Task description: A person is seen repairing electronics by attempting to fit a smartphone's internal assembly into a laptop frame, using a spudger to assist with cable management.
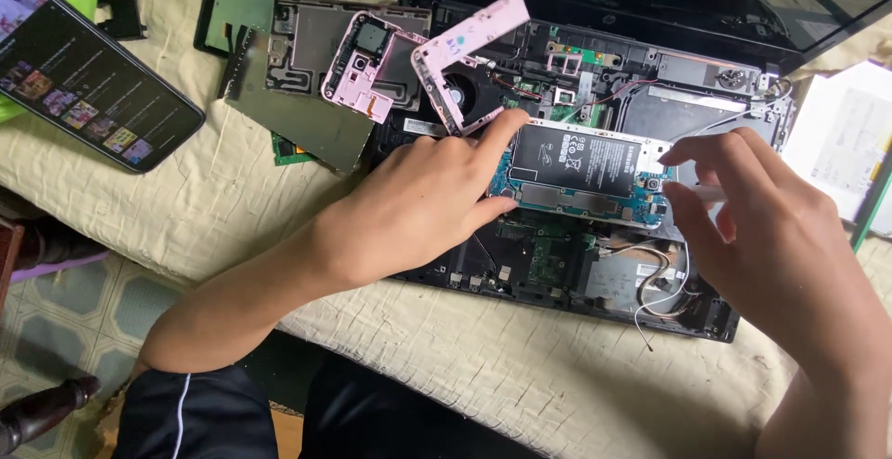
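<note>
The left hand [418, 203] is pinning the opened phone [581, 173] with its grip spread, forefinger and thumb bracing the phone's left end, while the right hand [771, 236] is pinching a thin white tool [711, 194] at its right end. The phone is lying on an open black laptop chassis [595, 264] on the cloth-covered worktop [232, 190]. A lit tablet [84, 69] is sitting far left, and a pink phone frame [465, 59] is resting above the left hand.

Soft, even daylight, moderately bright. Faint shadow under left hand [418, 208]. Right hand [771, 245] slightly motion-blurred. Mild glare on white sheet [846, 138] beyond right hand. Centre sharp, corners softer.
</note>
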